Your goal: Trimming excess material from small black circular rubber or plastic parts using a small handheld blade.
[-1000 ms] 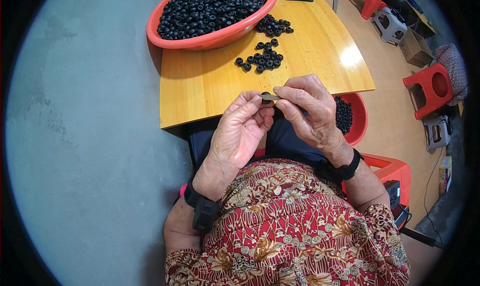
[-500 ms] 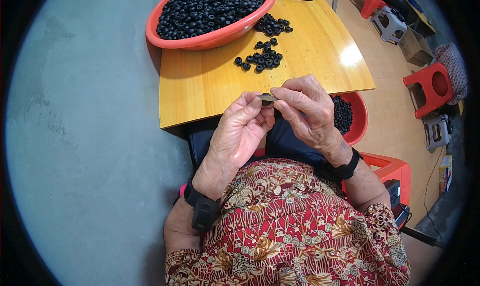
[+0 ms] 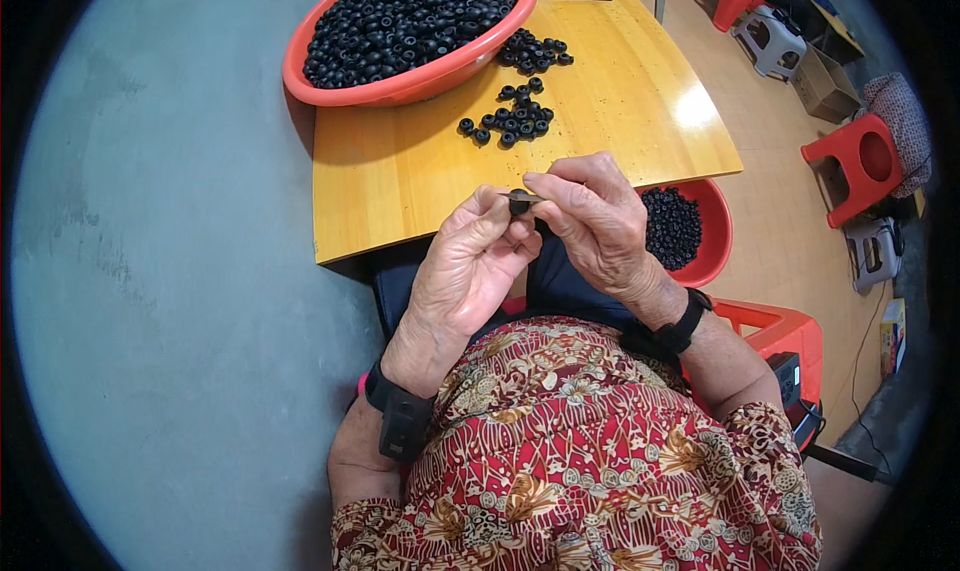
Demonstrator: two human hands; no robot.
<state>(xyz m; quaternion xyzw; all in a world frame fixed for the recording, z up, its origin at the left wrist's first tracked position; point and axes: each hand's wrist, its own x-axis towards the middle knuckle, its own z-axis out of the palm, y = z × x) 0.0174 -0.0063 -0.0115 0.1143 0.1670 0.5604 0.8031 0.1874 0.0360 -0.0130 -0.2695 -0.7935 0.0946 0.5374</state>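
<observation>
I see both hands meeting above the table's [image 3: 400, 191] near edge | left hand [image 3: 470, 271] and right hand [image 3: 590, 221] pinch one small black ring [image 3: 518, 202] between fingertips | ring looks light, rubbery, easily dropped; I'd grip its rim | loose rings [image 3: 510, 121] beside red basin [image 3: 330, 81]

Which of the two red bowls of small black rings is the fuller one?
The big red plastic bowl on the wooden table, heaped to its rim; the smaller red bowl sits lower, beside the person's right hand, only partly filled.
</observation>
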